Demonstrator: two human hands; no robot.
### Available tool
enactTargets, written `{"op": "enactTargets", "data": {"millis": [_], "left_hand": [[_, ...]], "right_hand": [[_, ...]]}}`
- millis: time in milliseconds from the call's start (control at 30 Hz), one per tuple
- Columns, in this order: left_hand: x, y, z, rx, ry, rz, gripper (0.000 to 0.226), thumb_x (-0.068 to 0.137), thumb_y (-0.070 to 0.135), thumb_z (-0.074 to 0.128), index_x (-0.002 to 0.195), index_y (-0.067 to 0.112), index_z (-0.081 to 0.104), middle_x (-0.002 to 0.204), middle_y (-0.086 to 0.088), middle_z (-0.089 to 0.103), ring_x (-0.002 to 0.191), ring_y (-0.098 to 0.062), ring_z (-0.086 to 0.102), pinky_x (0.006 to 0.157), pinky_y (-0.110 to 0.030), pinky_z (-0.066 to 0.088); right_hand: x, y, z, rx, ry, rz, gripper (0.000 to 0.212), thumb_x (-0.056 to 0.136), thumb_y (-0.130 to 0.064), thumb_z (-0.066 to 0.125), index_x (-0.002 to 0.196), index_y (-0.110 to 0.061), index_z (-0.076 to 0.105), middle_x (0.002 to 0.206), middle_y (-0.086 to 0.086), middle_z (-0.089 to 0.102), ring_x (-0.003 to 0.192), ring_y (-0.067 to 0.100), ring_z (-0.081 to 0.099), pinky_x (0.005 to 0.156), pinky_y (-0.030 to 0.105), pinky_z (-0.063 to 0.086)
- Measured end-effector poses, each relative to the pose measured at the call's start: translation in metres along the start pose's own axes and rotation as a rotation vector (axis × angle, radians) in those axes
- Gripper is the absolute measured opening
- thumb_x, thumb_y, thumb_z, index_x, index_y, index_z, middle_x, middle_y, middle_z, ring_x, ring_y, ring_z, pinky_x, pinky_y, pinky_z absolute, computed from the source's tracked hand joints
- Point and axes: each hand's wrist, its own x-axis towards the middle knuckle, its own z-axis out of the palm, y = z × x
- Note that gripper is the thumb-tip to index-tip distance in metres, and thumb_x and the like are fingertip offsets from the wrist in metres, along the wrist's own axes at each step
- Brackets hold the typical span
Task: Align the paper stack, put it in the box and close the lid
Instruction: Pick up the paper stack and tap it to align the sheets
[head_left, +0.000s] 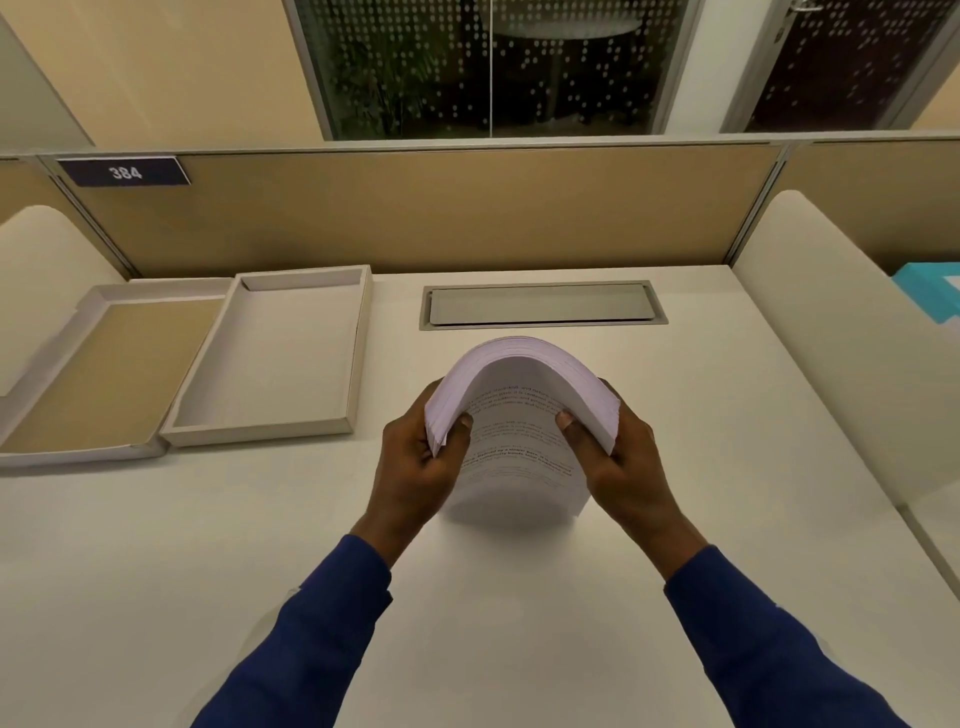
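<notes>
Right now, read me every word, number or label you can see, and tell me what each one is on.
"384": white digits on the dark nameplate on the partition.
Printed lines on the paper stack, held by the left hand and right hand: too blurred to read.

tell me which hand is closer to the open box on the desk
Left. The left hand grips the paper stack on its left edge, just right of the open box; the right hand grips the far side.
</notes>
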Motion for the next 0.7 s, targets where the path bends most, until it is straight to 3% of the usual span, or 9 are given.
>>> {"op": "enactTargets", "data": {"millis": [100,167,300,433,500,600,700], "left_hand": [[-0.003,-0.002,0.002,-0.009,0.015,-0.032,0.034,0.095,0.016,0.056,0.128,0.025,0.057,0.106,0.013,0.066,0.102,-0.002,0.063,0.073,-0.015,0.054],[-0.001,-0.005,0.002,-0.012,0.03,-0.04,0.032,0.094,0.017,0.057,0.125,0.025,0.059,0.102,0.019,0.067,0.101,-0.003,0.064,0.072,-0.015,0.055],[-0.002,-0.01,0.006,-0.01,0.027,-0.052,0.032,0.094,0.016,0.059,0.126,0.021,0.061,0.102,0.02,0.068,0.102,-0.005,0.065,0.075,-0.016,0.056],[-0.001,-0.018,0.005,-0.013,0.034,-0.078,0.036,0.091,0.02,0.062,0.127,0.019,0.061,0.108,0.007,0.069,0.104,-0.007,0.066,0.076,-0.018,0.058],[-0.004,-0.025,0.004,-0.024,0.033,-0.122,0.037,0.089,0.022,0.063,0.126,0.026,0.062,0.109,0.003,0.07,0.104,-0.011,0.066,0.076,-0.022,0.06],[-0.01,-0.031,0.006,-0.027,0.043,-0.19,0.034,0.086,0.024,0.064,0.117,0.04,0.061,0.106,0.007,0.07,0.103,-0.008,0.066,0.074,-0.022,0.061],[-0.012,-0.032,0.009,-0.036,0.055,-0.194,0.034,0.09,0.017,0.067,0.114,0.04,0.061,0.106,0.009,0.069,0.101,-0.002,0.066,0.071,-0.018,0.059]], "right_hand": [[0.0,0.003,0.001,-0.007,-0.011,0.022,0.037,0.097,-0.022,0.057,0.134,-0.019,0.055,0.108,-0.017,0.066,0.106,0.006,0.063,0.074,0.019,0.057],[0.003,0.005,-0.001,-0.025,-0.015,0.008,0.037,0.097,-0.02,0.057,0.134,-0.018,0.056,0.109,-0.017,0.065,0.107,0.006,0.063,0.074,0.018,0.057],[0.001,0.006,-0.005,-0.003,-0.041,0.031,0.037,0.098,-0.017,0.058,0.131,-0.033,0.053,0.109,-0.026,0.064,0.109,0.002,0.061,0.075,0.015,0.055],[0.004,0.012,-0.01,0.021,-0.019,0.065,0.041,0.096,-0.011,0.065,0.136,-0.016,0.055,0.115,-0.013,0.066,0.108,0.003,0.063,0.075,0.015,0.056],[0.001,0.019,-0.012,0.045,0.001,0.114,0.038,0.093,-0.013,0.069,0.13,-0.016,0.06,0.11,-0.01,0.069,0.102,0.004,0.067,0.072,0.018,0.056],[-0.005,0.031,-0.015,0.061,0.025,0.189,0.032,0.092,-0.012,0.071,0.122,-0.018,0.064,0.099,-0.014,0.073,0.095,0.002,0.069,0.069,0.017,0.056],[-0.008,0.042,-0.014,0.028,0.023,0.217,0.032,0.092,-0.013,0.071,0.124,-0.016,0.065,0.099,-0.013,0.073,0.095,0.003,0.069,0.069,0.019,0.058]]}}
